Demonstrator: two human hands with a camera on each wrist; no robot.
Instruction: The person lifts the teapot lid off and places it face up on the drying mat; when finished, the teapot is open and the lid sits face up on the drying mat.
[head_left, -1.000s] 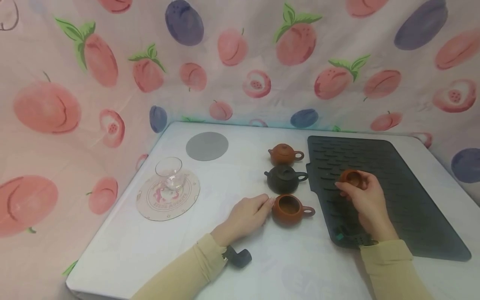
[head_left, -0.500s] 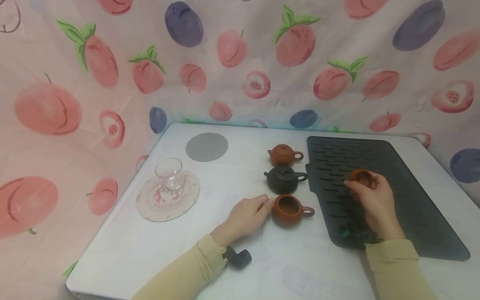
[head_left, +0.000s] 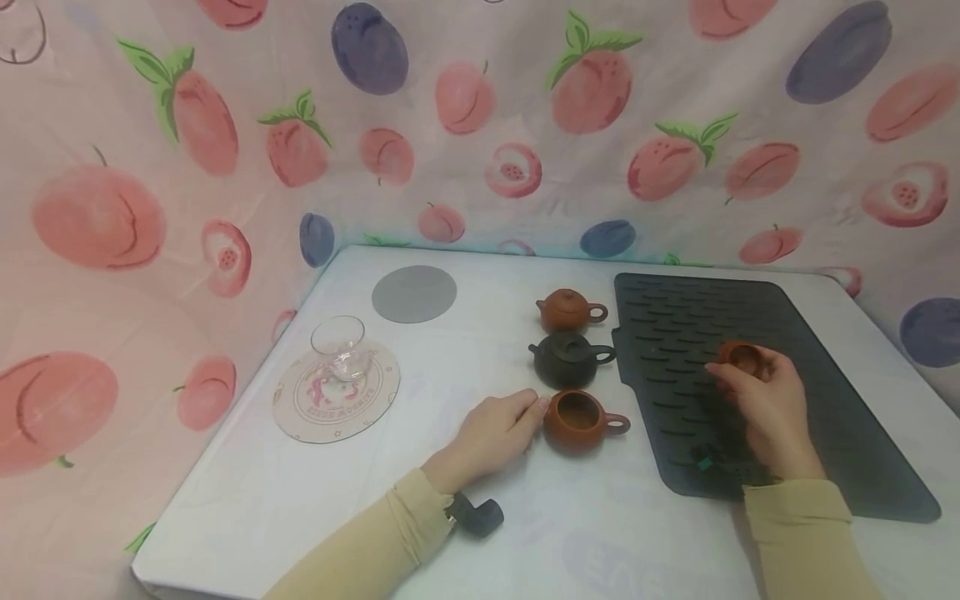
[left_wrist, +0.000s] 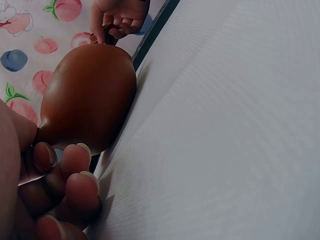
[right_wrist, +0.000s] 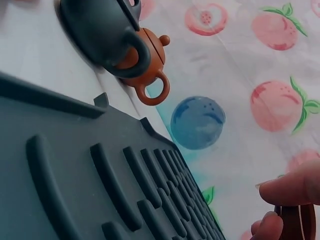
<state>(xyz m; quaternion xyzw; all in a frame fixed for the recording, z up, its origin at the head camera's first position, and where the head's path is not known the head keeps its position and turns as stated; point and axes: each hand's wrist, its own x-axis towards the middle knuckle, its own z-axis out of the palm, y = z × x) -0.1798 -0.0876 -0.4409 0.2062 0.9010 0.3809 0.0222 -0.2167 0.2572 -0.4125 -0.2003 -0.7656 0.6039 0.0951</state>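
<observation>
The right hand (head_left: 772, 400) pinches a small brown lid (head_left: 742, 357) in a closed grip above the dark ridged mat (head_left: 840, 433). The left hand (head_left: 495, 433) rests on the white desk (head_left: 465, 350), relaxed fingertips touching the open brown teapot (head_left: 581, 418). Behind it stand a black teapot (head_left: 567, 358) and another brown teapot (head_left: 567, 309).

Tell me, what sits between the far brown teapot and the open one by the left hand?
The dark teapot sits between the far brown teapot and the open teapot; the head view shows it.
</observation>
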